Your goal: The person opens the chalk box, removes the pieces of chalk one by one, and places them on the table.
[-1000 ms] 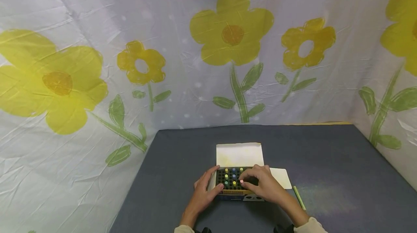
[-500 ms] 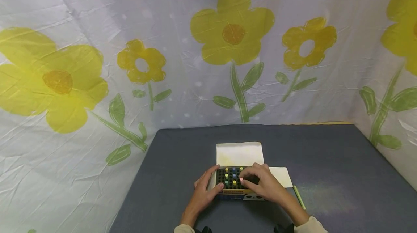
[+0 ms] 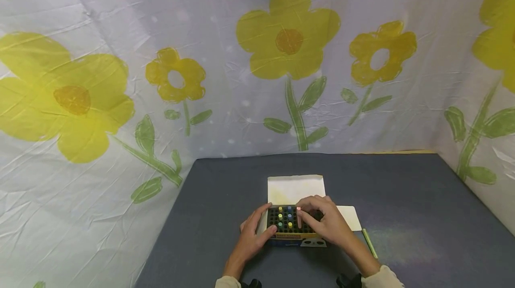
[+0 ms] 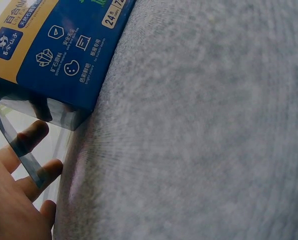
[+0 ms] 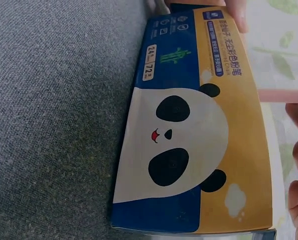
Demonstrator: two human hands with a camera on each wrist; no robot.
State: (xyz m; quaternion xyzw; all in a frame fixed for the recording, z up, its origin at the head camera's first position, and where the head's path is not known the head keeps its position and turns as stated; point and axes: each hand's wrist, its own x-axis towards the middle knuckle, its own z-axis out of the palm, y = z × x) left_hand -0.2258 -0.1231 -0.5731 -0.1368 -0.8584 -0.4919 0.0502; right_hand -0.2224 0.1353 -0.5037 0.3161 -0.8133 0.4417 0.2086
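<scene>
A chalk box (image 3: 295, 236) with a panda on its front (image 5: 189, 140) stands with its top open. Inside is a dark grid of holes with several coloured chalk ends showing. My left hand (image 3: 252, 239) holds the box's left end, thumb at the front corner and index finger at the back one. Its other fingers (image 4: 39, 175) hang loosely beside a flap. Above the right half of the grid, my right hand (image 3: 327, 221) pinches a pink chalk stick (image 3: 299, 218) between thumb and index finger. The stick is upright, most of its length showing; whether its lower end is clear of the hole is hard to tell.
The white lid (image 3: 295, 189) stands raised behind the box. A white side flap (image 3: 349, 218) sticks out on the right. A thin green stick (image 3: 369, 243) lies on the dark table (image 3: 225, 189) to the right. Flower-printed cloth walls (image 3: 225, 113) surround the table.
My right hand has risen slightly with the pink chalk, which now shows much more of its length above the box. The left hand has stayed on the box.
</scene>
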